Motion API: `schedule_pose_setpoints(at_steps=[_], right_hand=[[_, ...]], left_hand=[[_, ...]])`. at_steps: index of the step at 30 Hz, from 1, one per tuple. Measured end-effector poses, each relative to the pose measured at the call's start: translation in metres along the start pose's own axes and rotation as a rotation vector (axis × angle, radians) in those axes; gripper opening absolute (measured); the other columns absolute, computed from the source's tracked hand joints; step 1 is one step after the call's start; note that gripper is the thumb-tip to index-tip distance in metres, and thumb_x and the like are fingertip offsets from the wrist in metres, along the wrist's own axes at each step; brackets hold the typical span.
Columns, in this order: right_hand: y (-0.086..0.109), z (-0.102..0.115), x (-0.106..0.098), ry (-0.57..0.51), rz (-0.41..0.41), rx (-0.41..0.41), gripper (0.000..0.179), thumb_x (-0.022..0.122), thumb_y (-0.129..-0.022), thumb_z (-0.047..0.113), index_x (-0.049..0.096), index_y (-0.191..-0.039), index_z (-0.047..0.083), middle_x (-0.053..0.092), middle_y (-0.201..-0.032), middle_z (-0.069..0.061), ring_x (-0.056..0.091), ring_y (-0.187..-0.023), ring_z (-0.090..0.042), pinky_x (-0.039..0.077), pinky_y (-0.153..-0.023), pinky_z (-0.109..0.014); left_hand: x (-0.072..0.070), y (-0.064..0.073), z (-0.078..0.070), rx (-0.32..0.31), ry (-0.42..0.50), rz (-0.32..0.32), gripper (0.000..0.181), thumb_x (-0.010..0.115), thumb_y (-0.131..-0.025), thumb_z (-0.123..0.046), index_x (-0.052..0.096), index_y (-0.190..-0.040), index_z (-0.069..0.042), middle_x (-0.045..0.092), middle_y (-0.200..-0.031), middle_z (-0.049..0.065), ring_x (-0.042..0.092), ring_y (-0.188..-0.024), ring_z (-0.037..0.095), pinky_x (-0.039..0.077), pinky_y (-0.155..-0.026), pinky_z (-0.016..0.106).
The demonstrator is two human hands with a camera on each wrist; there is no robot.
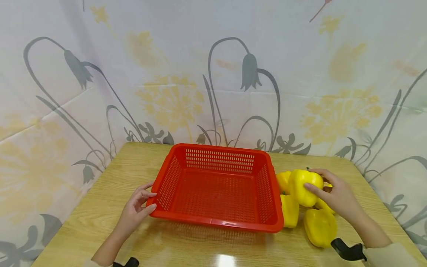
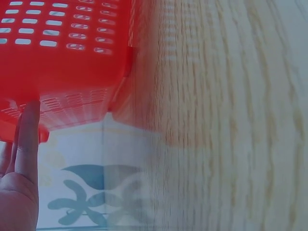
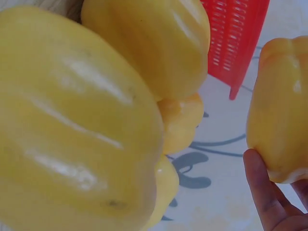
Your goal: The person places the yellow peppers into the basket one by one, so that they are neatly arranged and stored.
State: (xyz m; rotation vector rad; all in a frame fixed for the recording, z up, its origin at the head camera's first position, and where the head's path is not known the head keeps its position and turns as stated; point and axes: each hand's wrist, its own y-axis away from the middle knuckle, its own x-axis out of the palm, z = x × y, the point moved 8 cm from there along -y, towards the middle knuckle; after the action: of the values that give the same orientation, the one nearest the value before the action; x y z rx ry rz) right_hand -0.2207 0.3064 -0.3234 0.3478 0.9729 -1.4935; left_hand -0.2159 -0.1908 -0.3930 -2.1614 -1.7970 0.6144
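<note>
A red plastic basket (image 1: 213, 227) with slotted walls stands on the table, and no peppers show inside it. At its left rim my left hand (image 1: 135, 207) holds on, thumb near the front corner and fingers along the side. My right hand (image 1: 341, 198) grips a yellow bell pepper (image 1: 303, 189), raised above several others just right of the basket. In the right wrist view this held pepper (image 3: 279, 106) sits between thumb and fingers, away from the pile. One bell pepper (image 1: 320, 228) lies nearest the front, and another (image 1: 289, 211) lies close against the basket's right side.
The wooden table (image 1: 100, 207) runs back to a hanging cloth (image 1: 186, 55) printed with grey and yellow flowers. More yellow peppers (image 1: 282, 181) lie behind, partly hidden by the held one and my right hand. Black straps (image 1: 348, 250) circle both wrists.
</note>
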Motion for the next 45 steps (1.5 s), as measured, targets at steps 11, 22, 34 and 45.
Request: schedule_pose_setpoints(at_steps=[11,22,34,45], right_hand=[[-0.012,0.015,0.012,-0.026,0.051,0.006,0.043,0.067,-0.087,0.018,0.052,-0.124,0.002,0.058,-0.111,-0.016,0.053,-0.084,0.003,0.049,-0.067,-0.016],[-0.027,0.028,0.030,-0.050,0.087,-0.017,0.043,0.066,-0.088,0.023,0.053,-0.125,0.004,0.057,-0.117,-0.016,0.058,-0.092,-0.015,0.050,-0.071,-0.020],[-0.046,0.036,0.045,-0.089,0.140,0.006,0.049,0.065,-0.088,0.028,0.050,-0.127,0.001,0.054,-0.121,-0.017,0.058,-0.096,-0.030,0.052,-0.075,-0.029],[-0.062,0.052,0.059,-0.130,0.154,-0.042,0.045,0.067,-0.087,0.026,0.053,-0.123,0.002,0.057,-0.115,-0.014,0.059,-0.093,-0.026,0.051,-0.077,-0.035]], left_hand=[[-0.003,0.002,0.001,-0.009,-0.014,-0.007,0.020,0.055,-0.081,0.017,0.051,-0.100,0.014,0.033,-0.134,0.023,0.050,-0.109,0.008,0.045,-0.085,0.017],[-0.004,0.002,0.005,-0.029,0.005,-0.014,0.019,0.055,-0.081,0.017,0.051,-0.100,0.014,0.036,-0.133,0.010,0.050,-0.108,0.008,0.047,-0.082,0.019],[-0.001,-0.002,0.000,0.022,0.041,-0.004,0.019,0.053,-0.081,0.019,0.049,-0.100,0.017,0.037,-0.133,0.012,0.050,-0.108,0.010,0.046,-0.084,0.018],[-0.001,-0.001,0.002,0.018,0.024,-0.006,0.020,0.053,-0.080,0.019,0.050,-0.100,0.016,0.037,-0.132,0.014,0.051,-0.107,0.010,0.046,-0.083,0.018]])
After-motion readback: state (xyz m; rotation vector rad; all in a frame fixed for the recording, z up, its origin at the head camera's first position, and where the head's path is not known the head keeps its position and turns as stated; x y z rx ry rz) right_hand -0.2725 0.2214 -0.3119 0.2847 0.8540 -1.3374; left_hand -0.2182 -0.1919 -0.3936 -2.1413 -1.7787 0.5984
